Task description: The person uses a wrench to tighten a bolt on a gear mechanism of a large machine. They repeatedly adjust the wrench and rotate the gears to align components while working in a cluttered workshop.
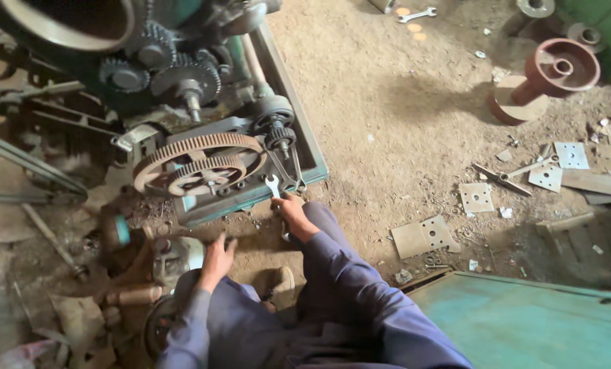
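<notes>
Dusty packed-earth floor [387, 102] fills most of my view, strewn with metal scraps, and I sit low on it with blue-trousered legs folded in front of me. My right hand [290, 210] is clamped around the shaft of an open-ended spanner [273, 186], whose forked silver head points up at the green machine base [305, 147] and sits just below a small dark pinion [280, 137]. My left hand [216, 256] hangs with fingers loosely apart and holds nothing, near a rusty rounded casting [172, 256] on the ground. Just beside the spanner, a large toothed gear wheel [197, 154], tan with rust, carries a smaller spoked gear [206, 176] on its face; both crowd the space to the left of the spanner head. Above them a cluster of black greasy gears [162, 72] is mounted on the machine body. Well apart to the right lie flat grey square plates [476, 198] with drilled holes, a bigger dull plate [423, 237], and a reddish flanged pulley [548, 78] lying on its side. A second spanner [417, 14] lies far off at the top. A teal sheet-metal panel [524, 324] fills the lower right corner.
</notes>
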